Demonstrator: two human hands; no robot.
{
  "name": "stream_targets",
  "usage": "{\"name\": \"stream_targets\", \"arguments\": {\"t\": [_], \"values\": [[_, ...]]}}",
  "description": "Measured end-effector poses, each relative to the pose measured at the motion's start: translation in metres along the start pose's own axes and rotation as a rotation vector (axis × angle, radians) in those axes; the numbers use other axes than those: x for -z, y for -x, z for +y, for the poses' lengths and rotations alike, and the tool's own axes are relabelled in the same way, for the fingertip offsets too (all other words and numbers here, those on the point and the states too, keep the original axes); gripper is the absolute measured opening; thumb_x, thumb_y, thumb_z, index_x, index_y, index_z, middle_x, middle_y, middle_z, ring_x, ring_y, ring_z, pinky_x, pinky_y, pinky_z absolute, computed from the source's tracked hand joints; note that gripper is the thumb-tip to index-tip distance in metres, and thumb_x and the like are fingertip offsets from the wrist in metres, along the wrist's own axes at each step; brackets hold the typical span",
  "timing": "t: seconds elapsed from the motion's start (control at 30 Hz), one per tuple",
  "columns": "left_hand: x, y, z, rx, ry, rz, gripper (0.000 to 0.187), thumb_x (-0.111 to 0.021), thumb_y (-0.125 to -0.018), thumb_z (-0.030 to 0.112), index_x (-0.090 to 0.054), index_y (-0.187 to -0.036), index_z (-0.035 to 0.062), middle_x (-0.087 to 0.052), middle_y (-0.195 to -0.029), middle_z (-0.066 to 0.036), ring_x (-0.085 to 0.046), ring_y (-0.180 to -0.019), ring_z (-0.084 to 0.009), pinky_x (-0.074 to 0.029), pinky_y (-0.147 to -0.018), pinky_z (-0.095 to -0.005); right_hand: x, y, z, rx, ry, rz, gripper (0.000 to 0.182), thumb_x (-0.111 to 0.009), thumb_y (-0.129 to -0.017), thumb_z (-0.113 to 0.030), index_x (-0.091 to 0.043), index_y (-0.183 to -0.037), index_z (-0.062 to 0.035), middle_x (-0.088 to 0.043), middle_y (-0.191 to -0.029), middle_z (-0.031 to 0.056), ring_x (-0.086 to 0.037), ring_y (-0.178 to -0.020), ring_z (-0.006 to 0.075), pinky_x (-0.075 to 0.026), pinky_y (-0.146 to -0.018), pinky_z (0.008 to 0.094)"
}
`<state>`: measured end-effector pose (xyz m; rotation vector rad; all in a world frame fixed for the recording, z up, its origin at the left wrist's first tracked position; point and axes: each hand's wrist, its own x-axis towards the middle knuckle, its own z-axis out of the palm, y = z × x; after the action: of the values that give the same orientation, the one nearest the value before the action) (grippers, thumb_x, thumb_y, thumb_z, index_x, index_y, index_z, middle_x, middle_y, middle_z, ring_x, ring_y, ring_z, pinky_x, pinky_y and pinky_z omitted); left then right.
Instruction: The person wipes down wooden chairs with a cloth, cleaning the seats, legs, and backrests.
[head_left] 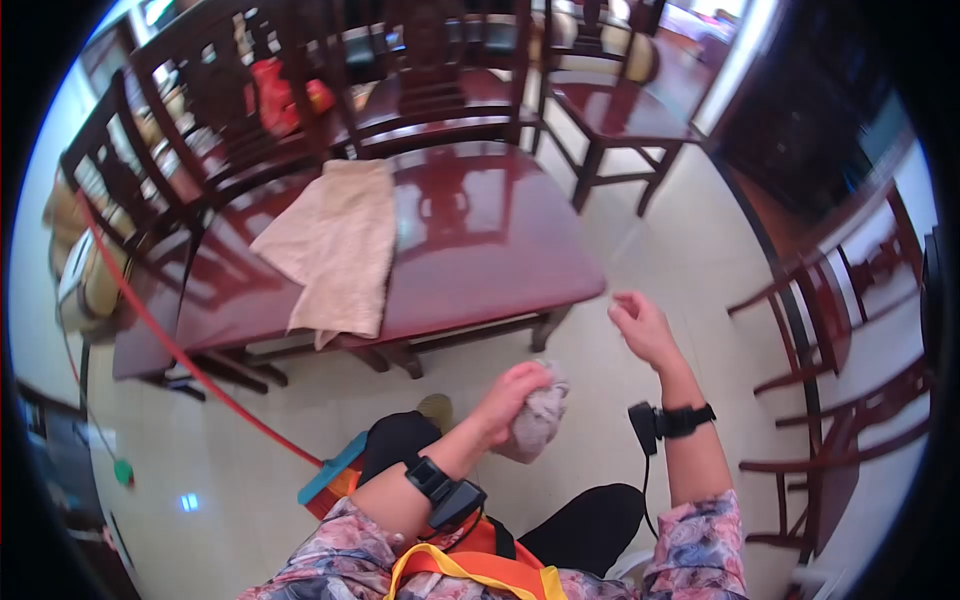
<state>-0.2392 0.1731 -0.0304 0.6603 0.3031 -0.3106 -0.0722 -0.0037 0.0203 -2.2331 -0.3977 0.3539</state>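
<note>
My left hand [508, 402] is closed around a crumpled greyish cloth [540, 420], which bulges out past the fingers above the floor. To the right, my right hand [643, 328] is raised near the corner of a glossy dark-red wooden surface [480, 240], apart from it. Its fingers are curled in, and nothing shows in them. On that surface lies a beige cloth [345, 245], spread out with one end hanging over the near edge.
Carved chair backs [430, 60] line the far side. Another chair [625, 110] stands behind at right, and more wooden chairs [850, 420] stand along the right. A red pole [190, 365] slants at left, by a blue-edged item [335, 470] near my leg. Pale tiles [660, 240] cover the floor.
</note>
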Motion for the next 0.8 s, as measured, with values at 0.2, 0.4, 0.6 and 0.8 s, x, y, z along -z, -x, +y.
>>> {"name": "stream_targets", "arguments": {"t": [0.2,0.4,0.6,0.8], "values": [[0.011,0.027,0.063,-0.348,-0.021,0.106,0.038,-0.056,-0.089,0.018,-0.042,-0.123,0.0102,-0.056,-0.100,-0.004,-0.058,-0.087,-0.0151,-0.049,-0.076,-0.0314,-0.066,-0.101,-0.006,0.062,0.355,0.294,0.067,-0.064,-0.077,-0.041,-0.045,-0.123,0.0037,-0.061,-0.106,0.0223,-0.058,-0.099,0.0377,-0.044,-0.088,0.0439],[0.106,0.047,0.186,-0.261,0.350,-0.003,0.040,-0.050,-0.089,0.033,-0.058,-0.109,-0.0017,-0.064,-0.102,-0.015,-0.062,-0.093,-0.0282,-0.048,-0.088,-0.0408,-0.054,-0.116,-0.002,-0.156,0.177,0.108,0.069,-0.065,-0.072,-0.055,-0.060,-0.105,0.0053,-0.063,-0.101,0.0235,-0.060,-0.097,0.0351,-0.046,-0.084,0.0394],[0.221,0.087,0.250,-0.504,0.100,0.432,0.036,-0.052,-0.087,0.033,-0.063,-0.101,0.0013,-0.066,-0.097,-0.012,-0.064,-0.089,-0.0265,-0.049,-0.086,-0.0400,-0.061,-0.110,0.015,-0.214,0.130,0.219,0.070,-0.061,-0.074,-0.060,-0.064,-0.096,0.0063,-0.065,-0.095,0.0234,-0.062,-0.092,0.0329,-0.047,-0.081,0.0371],[0.263,0.210,0.271,-0.793,0.172,0.658,0.035,-0.050,-0.088,0.030,-0.062,-0.104,0.0023,-0.066,-0.100,-0.012,-0.062,-0.094,-0.0266,-0.049,-0.087,-0.0383,-0.060,-0.069,0.016,-0.264,0.103,0.263,0.068,-0.060,-0.076,-0.059,-0.064,-0.096,0.0062,-0.066,-0.091,0.0198,-0.063,-0.086,0.0277,-0.047,-0.077,0.0349]]}}
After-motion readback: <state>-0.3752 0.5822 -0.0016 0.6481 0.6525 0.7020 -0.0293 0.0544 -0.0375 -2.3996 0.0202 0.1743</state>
